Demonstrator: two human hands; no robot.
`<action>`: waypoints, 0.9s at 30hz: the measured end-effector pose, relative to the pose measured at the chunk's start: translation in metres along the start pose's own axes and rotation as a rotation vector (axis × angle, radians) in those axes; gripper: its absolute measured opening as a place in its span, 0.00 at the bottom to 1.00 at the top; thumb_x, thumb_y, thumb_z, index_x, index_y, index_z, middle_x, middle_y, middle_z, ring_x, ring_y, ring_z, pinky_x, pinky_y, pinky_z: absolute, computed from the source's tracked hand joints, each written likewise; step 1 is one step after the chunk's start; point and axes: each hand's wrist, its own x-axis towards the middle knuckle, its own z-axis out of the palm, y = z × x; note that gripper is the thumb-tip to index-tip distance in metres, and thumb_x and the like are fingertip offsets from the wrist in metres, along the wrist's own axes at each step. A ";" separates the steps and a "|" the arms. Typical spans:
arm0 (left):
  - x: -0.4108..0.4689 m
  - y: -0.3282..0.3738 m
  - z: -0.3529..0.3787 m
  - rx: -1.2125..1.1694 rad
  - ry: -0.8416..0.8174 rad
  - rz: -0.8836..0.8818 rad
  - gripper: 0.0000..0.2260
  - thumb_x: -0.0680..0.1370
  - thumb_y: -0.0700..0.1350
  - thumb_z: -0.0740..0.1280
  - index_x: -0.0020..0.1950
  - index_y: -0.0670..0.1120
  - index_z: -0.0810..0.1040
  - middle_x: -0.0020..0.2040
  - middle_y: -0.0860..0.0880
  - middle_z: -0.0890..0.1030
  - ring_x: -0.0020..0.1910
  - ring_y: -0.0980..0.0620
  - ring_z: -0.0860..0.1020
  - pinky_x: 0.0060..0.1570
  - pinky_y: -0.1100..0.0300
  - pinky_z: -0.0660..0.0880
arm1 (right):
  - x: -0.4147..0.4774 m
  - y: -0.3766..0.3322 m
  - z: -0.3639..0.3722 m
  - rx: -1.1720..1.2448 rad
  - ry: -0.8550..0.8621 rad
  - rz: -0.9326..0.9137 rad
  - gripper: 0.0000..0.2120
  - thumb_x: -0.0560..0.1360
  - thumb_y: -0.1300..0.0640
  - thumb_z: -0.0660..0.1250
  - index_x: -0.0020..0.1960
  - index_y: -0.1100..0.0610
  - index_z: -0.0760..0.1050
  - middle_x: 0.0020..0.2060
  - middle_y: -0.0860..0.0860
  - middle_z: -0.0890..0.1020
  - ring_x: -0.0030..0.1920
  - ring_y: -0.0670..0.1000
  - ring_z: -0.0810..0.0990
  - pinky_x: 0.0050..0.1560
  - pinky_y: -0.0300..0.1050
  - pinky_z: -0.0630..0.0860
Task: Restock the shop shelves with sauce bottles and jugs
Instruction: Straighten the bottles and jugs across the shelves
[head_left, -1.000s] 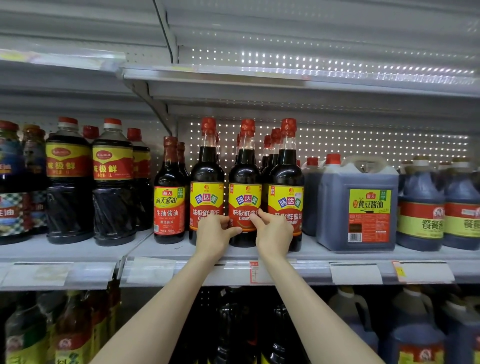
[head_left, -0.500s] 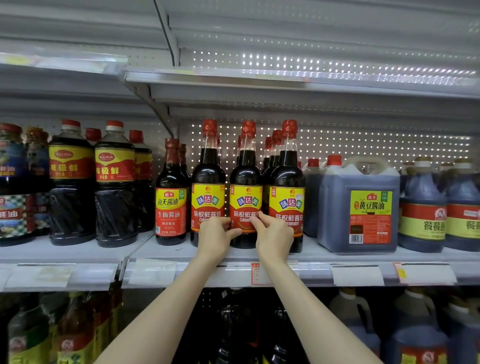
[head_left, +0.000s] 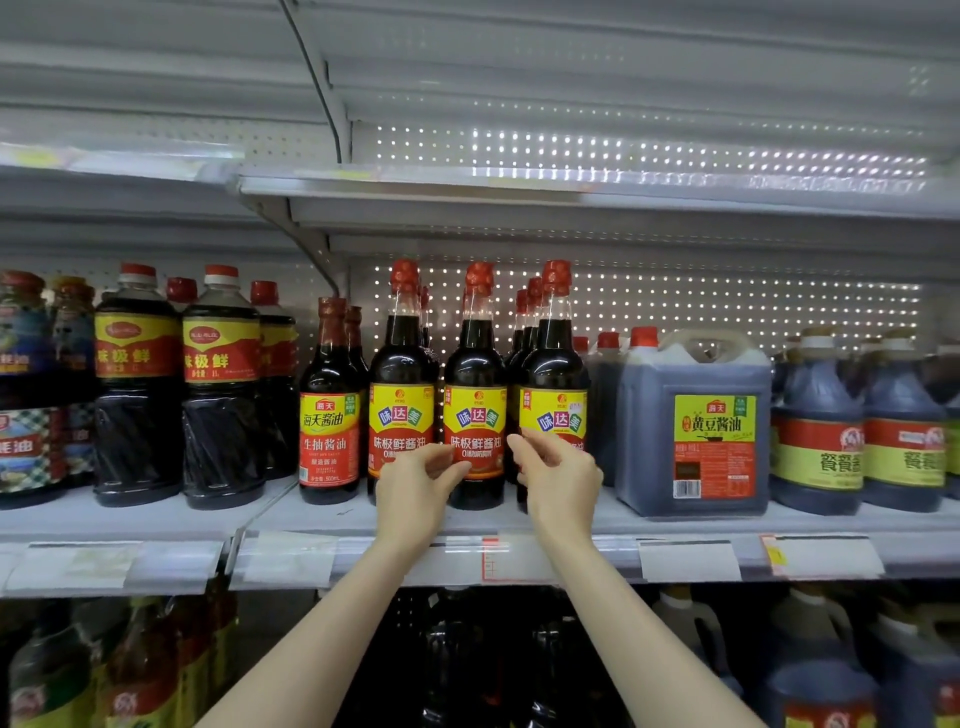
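Grey shelf (head_left: 156, 519) with price strip (head_left: 691, 560) along the front edge. Standing upright on it, left to right: fat bottles (head_left: 221, 384), slim bottles (head_left: 475, 364), square jug (head_left: 693, 415), round jugs (head_left: 815, 415).

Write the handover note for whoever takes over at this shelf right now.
Left hand: curled fingers at the middle tall bottle's left side; grip or mere touch, cannot tell.
Right hand: fingertips at that bottle's right side, before the right tall bottle; same doubt.
Done: these and the left tall bottle stand upright at the shelf front, labels forward, left of the jug.
Left: probably release, then fetch more stock.
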 end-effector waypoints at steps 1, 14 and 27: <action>-0.001 0.003 0.001 0.013 0.006 0.011 0.17 0.73 0.47 0.73 0.59 0.43 0.81 0.52 0.49 0.84 0.50 0.56 0.80 0.52 0.63 0.74 | 0.002 -0.001 -0.007 0.015 0.017 -0.003 0.12 0.73 0.54 0.72 0.55 0.57 0.82 0.43 0.46 0.83 0.47 0.47 0.82 0.52 0.50 0.80; -0.015 0.047 0.050 -0.088 -0.228 -0.049 0.25 0.71 0.44 0.75 0.66 0.42 0.75 0.58 0.47 0.81 0.51 0.56 0.78 0.51 0.66 0.73 | 0.044 0.006 -0.070 -0.015 -0.169 0.073 0.29 0.71 0.53 0.74 0.70 0.55 0.71 0.62 0.55 0.79 0.58 0.53 0.78 0.60 0.57 0.77; -0.011 0.049 0.061 -0.070 -0.234 -0.089 0.20 0.72 0.41 0.74 0.63 0.40 0.78 0.54 0.47 0.83 0.48 0.59 0.77 0.38 0.76 0.72 | 0.056 0.017 -0.071 0.066 -0.278 0.063 0.23 0.75 0.57 0.70 0.69 0.56 0.71 0.59 0.55 0.81 0.53 0.47 0.79 0.59 0.53 0.78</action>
